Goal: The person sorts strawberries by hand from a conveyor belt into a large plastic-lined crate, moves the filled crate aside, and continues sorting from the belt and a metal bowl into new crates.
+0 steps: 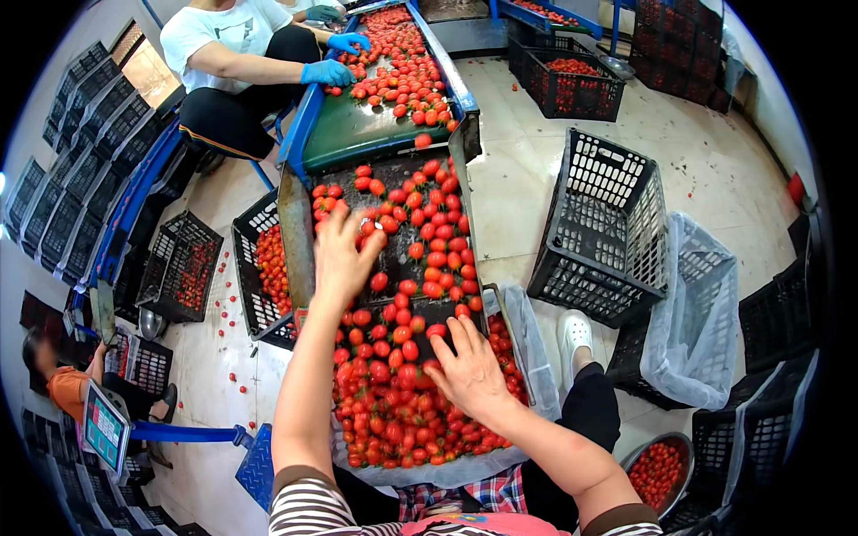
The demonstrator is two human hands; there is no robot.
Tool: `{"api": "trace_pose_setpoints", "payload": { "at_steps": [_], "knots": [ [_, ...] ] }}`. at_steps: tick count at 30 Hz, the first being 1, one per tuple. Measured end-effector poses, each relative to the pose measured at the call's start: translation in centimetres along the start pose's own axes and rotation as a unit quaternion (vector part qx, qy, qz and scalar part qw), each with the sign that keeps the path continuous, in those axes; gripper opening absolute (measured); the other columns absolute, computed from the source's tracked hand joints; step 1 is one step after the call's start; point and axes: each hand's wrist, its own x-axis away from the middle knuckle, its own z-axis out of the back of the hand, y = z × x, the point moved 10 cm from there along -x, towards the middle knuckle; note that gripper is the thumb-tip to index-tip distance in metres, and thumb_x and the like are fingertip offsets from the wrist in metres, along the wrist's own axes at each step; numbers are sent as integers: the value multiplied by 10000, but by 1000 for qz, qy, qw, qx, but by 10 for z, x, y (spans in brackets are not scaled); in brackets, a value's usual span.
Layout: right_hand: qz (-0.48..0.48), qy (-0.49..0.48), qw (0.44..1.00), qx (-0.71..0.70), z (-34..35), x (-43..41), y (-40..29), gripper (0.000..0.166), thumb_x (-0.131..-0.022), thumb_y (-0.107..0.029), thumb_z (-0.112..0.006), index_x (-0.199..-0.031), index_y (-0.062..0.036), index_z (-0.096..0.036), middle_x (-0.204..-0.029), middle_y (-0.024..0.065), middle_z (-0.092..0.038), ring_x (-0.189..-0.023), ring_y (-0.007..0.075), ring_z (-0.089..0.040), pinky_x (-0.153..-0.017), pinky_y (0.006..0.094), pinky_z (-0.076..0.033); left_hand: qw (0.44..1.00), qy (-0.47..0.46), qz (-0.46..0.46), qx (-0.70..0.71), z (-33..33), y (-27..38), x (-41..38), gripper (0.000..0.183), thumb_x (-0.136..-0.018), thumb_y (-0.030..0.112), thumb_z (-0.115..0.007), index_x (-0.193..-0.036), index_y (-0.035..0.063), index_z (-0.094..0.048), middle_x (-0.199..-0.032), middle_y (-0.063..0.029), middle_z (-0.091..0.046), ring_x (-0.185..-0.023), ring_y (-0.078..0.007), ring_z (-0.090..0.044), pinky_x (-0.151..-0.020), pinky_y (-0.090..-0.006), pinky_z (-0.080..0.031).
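Red cherry tomatoes (439,234) lie spread over a dark metal chute (395,258) in front of me. My left hand (345,251) is over the chute's left side, fingers spread among the tomatoes; a pale bit shows near its thumb. Lower right, my right hand (472,365) rests with parted fingers at the chute's lower edge, its fingertips by a few tomatoes; whether it grips one cannot be told. Below the hands, a lined crate is heaped with tomatoes (415,415), some of them blurred. A green conveyor belt (375,127) carrying more tomatoes meets the chute's top end.
A co-worker in blue gloves (328,72) reaches over the belt. Left of the chute stands a black crate of tomatoes (273,268). To the right are an empty black crate (603,228), a plastic-lined crate (694,315) and a metal bowl of tomatoes (657,472). A scale display (106,429) is lower left.
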Motion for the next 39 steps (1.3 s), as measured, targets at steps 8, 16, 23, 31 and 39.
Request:
{"api": "trace_pose_setpoints", "payload": {
  "at_steps": [8,16,23,31,39],
  "knots": [
    [-23,-60,998,3,-14,4,2,498,-783,-250,-686,-1196,-25,-522,-1287,210,-420,-1235,356,-375,-897,439,-415,991,-9,134,-10,-70,-9,-59,667,-671,652,-657,-1216,273,-595,-1364,-71,-431,-1316,-301,-264,-1046,-547,-149],
    [-23,-49,994,-92,0,16,6,233,-764,-192,-683,-913,-58,-566,-947,111,-521,-884,289,-516,-690,397,-463,993,-74,-82,47,-77,70,15,428,-696,394,-673,-1097,246,-668,-1177,-19,-573,-1196,-277,-435,-1051,-473,-243],
    [-225,-255,930,-138,-15,84,68,456,-837,-362,-632,-1085,8,-535,-845,248,-635,-833,418,-621,-717,463,-498,979,-126,-147,62,-43,77,113,385,-696,336,-688,-1068,241,-667,-1155,-38,-537,-1170,-251,-441,-1036,-484,-249],
    [-64,98,949,-294,60,69,72,125,-874,12,-589,-992,-11,-554,-855,133,-622,-707,259,-626,-633,304,-487,970,-143,-194,34,-7,77,205,364,-685,126,-720,-1038,180,-647,-1200,-62,-524,-1153,-282,-461,-1005,-464,-322],
    [-95,181,943,-264,94,-2,85,120,-940,-129,-542,-967,-15,-567,-652,66,-589,-567,130,-565,-532,263,-449,956,-235,-153,89,-23,67,246,221,-774,107,-653,-994,84,-641,-1258,-91,-498,-1173,-330,-449,-955,-396,-442]
  ]
}}
